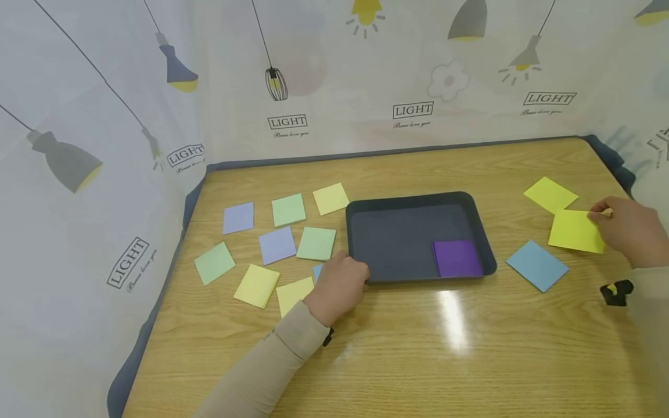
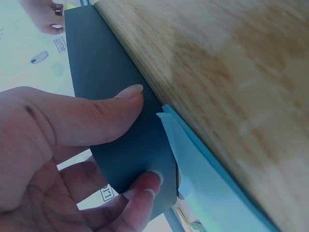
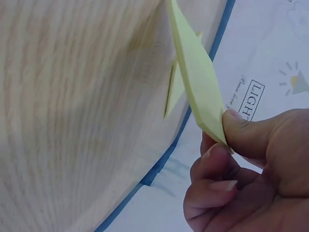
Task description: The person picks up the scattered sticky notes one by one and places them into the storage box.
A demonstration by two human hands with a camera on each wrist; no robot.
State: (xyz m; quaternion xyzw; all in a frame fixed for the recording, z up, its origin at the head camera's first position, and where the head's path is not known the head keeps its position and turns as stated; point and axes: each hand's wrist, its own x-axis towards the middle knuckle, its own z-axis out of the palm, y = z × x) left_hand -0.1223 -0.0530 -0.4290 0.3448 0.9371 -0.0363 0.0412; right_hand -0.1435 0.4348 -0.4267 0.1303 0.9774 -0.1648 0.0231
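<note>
My left hand [image 1: 338,287] grips the near-left corner of a dark grey tray [image 1: 397,241]; in the left wrist view the thumb and fingertips lie on the tray's wall [image 2: 113,63]. Beside that hand is a blue sticky note pad [image 2: 207,174], mostly covered in the head view. Inside the tray, a purple sticky note pad [image 1: 458,259] lies in the near-right corner. My right hand [image 1: 629,229] pinches the edge of a bright yellow sticky note pad [image 3: 195,67] between thumb and fingers, tilted above the table. Another bright yellow pad [image 1: 550,194] lies just behind it.
A blue pad [image 1: 538,266] lies right of the tray. To the left, several pads are spread on the wooden table [image 1: 418,360], among them a lilac pad [image 1: 238,217], a green pad [image 1: 215,263] and a pale yellow pad [image 1: 257,285]. A printed curtain [image 1: 340,75] surrounds the table's edges.
</note>
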